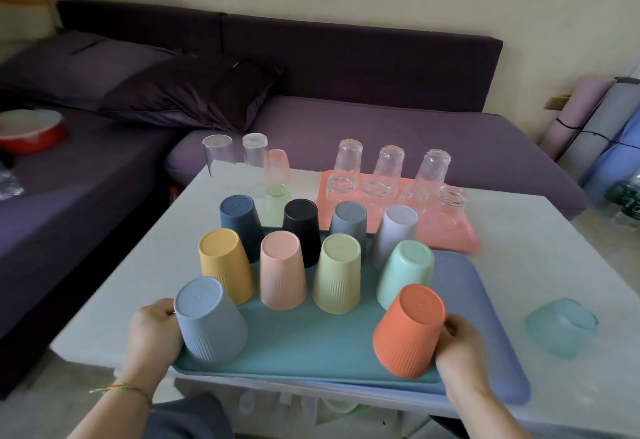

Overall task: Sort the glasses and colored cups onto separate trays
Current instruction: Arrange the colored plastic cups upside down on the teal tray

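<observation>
On the pale table (554,248), close to its near edge, lies a smooth teal tray (311,341), rectangular with rounded corners. Its right side overlaps a blue tray (485,334) of the same shape. Ten matte cups stand upside down on the teal tray, all tapered, with fine upright ribs near the rim. In the back row are a navy cup (240,220), black cup (301,223), grey cup (349,220) and lilac cup (394,230). The middle row has a yellow cup (225,265), pink cup (282,268), pale green cup (337,270) and mint cup (407,272).

Of the hands, the left hand (156,331) grasps the blue-grey cup (207,320) at the front left corner. The right hand (460,345) grasps the orange cup (410,331) at the front right. A thin thread bracelet (131,388) circles the left wrist.

Behind sits a coral tray (446,234) carrying seven clear glasses: three taller glasses (389,163) with bumpy bottoms up, and four short glasses (375,188) in front of them. Loose on the table at the back left are two plain clear glasses (218,156), a pink-tinted glass (277,164) and a green-tinted glass (276,204). One aqua glass (562,327) sits tilted, well to the right of the trays.

Beyond the table stands a purple sofa (381,126) with a dark, glossy cushion (194,92).
</observation>
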